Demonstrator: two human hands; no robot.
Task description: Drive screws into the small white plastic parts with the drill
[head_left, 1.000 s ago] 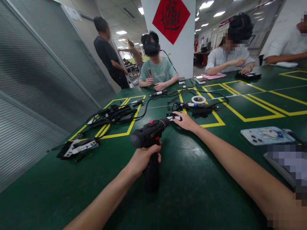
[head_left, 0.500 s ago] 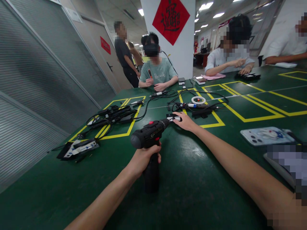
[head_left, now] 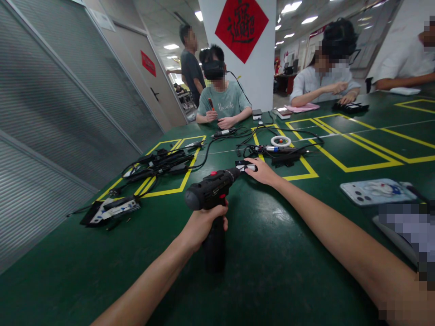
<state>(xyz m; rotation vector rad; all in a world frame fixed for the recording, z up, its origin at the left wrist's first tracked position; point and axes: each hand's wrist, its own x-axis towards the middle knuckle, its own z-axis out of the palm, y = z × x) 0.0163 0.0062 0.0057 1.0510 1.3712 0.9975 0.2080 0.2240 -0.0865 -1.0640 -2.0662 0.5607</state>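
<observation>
A black cordless drill (head_left: 209,190) with red buttons stands on the green table (head_left: 282,271). My left hand (head_left: 205,226) is wrapped round its grip, the thumb and fingers closed below the drill's body. The drill points away from me and to the right. Its front end reaches a small black and white piece (head_left: 245,166); whether the tip touches it I cannot tell. My right hand (head_left: 260,172) holds that piece against the table, with fingers closed at its right side. The fingers cover part of the piece, so its kind does not show.
Tangled black cables and tools (head_left: 163,163) lie on the left within yellow tape. Beyond my right hand are a pen-like tool (head_left: 272,149) and a white ring (head_left: 281,141). A phone (head_left: 377,192) lies at right. Co-workers sit across the table, one holding an orange-handled tool (head_left: 211,104).
My hands, the drill and the small piece hold almost the same place. In the background, a standing person has shifted to the right.
</observation>
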